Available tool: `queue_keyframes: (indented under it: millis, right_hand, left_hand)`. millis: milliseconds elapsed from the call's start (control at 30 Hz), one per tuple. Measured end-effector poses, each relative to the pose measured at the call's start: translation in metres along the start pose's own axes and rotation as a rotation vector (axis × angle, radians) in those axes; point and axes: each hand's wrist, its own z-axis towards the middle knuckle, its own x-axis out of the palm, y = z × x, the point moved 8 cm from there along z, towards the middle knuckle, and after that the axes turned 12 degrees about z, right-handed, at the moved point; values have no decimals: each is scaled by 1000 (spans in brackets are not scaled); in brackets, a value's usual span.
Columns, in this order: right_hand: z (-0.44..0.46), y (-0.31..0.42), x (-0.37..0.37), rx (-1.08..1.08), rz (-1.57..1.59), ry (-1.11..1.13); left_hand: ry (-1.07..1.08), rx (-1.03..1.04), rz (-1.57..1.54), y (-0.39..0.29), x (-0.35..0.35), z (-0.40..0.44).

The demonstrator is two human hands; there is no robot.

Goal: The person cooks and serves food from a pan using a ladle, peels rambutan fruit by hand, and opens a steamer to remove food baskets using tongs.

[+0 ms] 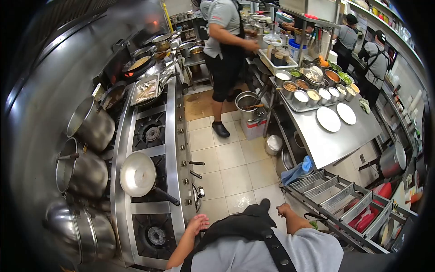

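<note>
Beside the stove's front edge, my left hand [198, 224] is held low with its fingers apart and nothing in it. The closest pan is a light metal frying pan [137, 174] on a burner, its dark handle pointing toward the stove front. On the other side of my body, my right hand [283, 209] hangs near a metal rack [337, 188]; its fingers look curled, and whether they hold anything is too small to tell. A blue cloth [297, 170] lies at the rack's end, beyond that hand.
Large pots [92, 124] line the stove's left side. A person [223, 50] stands ahead in the aisle by a metal bucket [247, 100]. The steel table [317, 147] at right bears white plates [328, 119] and several food containers. Other people work at the back right.
</note>
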Motion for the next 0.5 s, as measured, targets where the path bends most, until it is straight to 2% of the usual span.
queue_keyframes:
  millis: [33, 100, 133, 167, 267, 300, 367, 467, 500]
  right_hand:
    - [-2, -1, -2, 34, 84, -20]
    - [-3, -7, -13, 101, 249, -60]
    - [-2, -1, -23, -40, 80, -29]
    - [1, 5, -31, -179, -88, 3]
    - [9, 6, -59, -566, -522, -3]
    - [46, -19, -74, -502, -323, -50]
    - [75, -52, -100, -419, -153, -134]
    - [33, -39, -148, -396, -409, -161]
    - [8, -28, -159, -406, -531, -146]
  left_hand:
    - [-19, -59, 17, 13, 6, 4]
    - [-103, -65, 394, 26, 10, 13]
    - [-143, -67, 583, 26, 17, 14]
    - [-271, -126, 604, 20, 26, -2]
    - [-210, -288, 668, 113, 3, 58]
    - [-199, -305, 668, 124, 4, 67]
    - [-200, -228, 686, 107, 26, 66]
    - [-219, -42, 685, 49, 76, 36]
    - [-137, -78, 530, 62, 83, 42]
